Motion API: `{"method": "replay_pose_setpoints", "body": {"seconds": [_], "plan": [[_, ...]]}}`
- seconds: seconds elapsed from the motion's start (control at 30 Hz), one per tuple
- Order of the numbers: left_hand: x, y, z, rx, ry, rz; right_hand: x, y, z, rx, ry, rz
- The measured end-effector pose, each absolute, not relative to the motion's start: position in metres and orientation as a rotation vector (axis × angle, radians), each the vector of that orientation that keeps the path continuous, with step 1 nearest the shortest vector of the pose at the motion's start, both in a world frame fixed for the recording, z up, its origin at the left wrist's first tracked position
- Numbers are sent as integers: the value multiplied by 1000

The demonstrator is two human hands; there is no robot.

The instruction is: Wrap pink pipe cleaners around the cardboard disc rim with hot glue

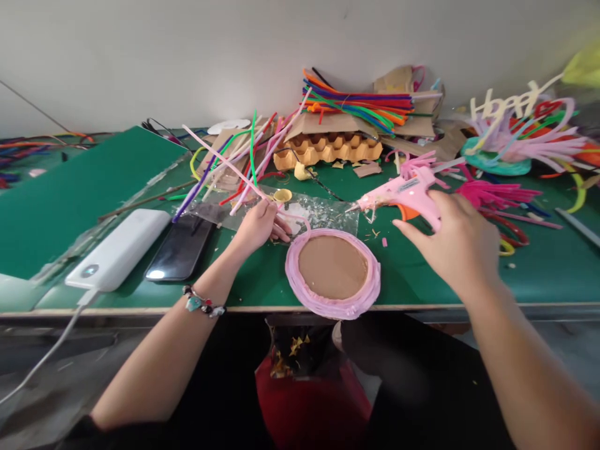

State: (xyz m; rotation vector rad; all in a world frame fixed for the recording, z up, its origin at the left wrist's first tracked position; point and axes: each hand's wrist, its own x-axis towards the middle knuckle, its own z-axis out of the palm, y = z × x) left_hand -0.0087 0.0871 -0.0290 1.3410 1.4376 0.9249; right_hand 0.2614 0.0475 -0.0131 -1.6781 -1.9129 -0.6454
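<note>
My left hand pinches a pale pink pipe cleaner, whose long free end slants up and to the left. Its other end curves down to the rim of a round cardboard disc ringed with coiled pale pink pipe cleaner. The disc lies at the table's front edge, slightly over it. On the right, my right hand grips a pink glue gun by the handle, thumb held out from the orange trigger. The gun's nozzle points left, above and beyond the disc without touching it.
A phone and a white power bank lie left. Behind are a clear plastic sheet, an egg carton and a colourful pipe cleaner bundle. Pink pipe cleaners lie right. An open red-rimmed bin stands below the edge.
</note>
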Motion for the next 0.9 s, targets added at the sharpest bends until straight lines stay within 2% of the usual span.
{"method": "replay_pose_setpoints", "body": {"seconds": [0.33,0.47,0.53,0.63,0.73,0.9], "plan": [[-9,79,-21,1489,1267,1227,240,77,-44,-1734,-2095,-429],[-11,71,-18,1666,1272,1337,243,77,-34,-1637,-2084,-434],[-9,65,-15,1740,1292,1354,240,67,-20,-1429,-2000,-478],[-3,58,-9,1859,1366,1317,222,44,3,-970,-2045,-567],[6,57,-5,2011,1459,1231,194,28,13,-632,-2359,-631],[13,70,0,2067,1408,983,165,34,8,-702,-2475,-805]]}}
